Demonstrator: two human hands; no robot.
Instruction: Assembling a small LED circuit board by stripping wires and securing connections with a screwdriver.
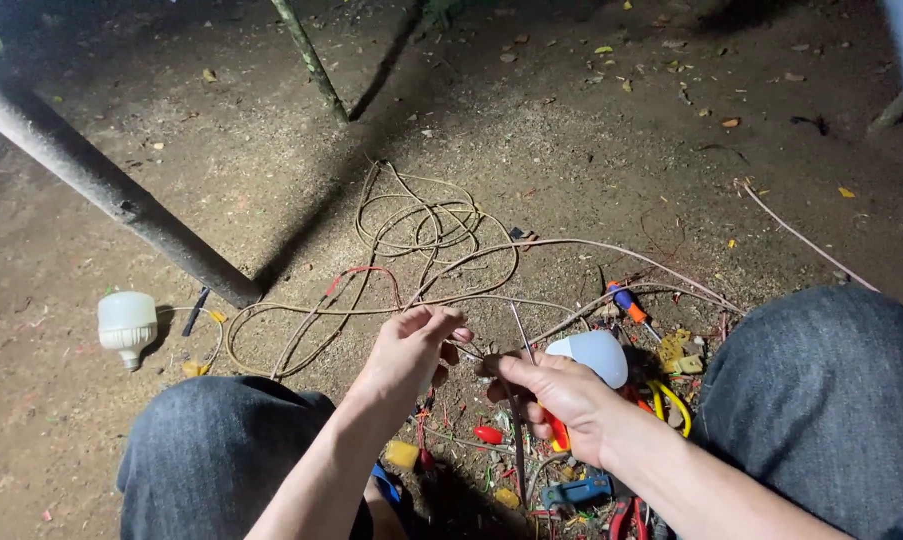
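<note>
Seated on the dirt, the person pinches a thin wire end (469, 350) with the left hand (412, 350) while the right hand (557, 395) grips a red-handled tool (555, 428), apparently mid-strip, calling next for a steady pull.

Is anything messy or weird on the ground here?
Yes. A white bulb lies on its side in the dirt, far left of the hands. The cable sprawls in loose, tangled loops. Small tools and colored scraps are scattered between the knees, where the left hand and right hand pinch a thin wire.
</note>
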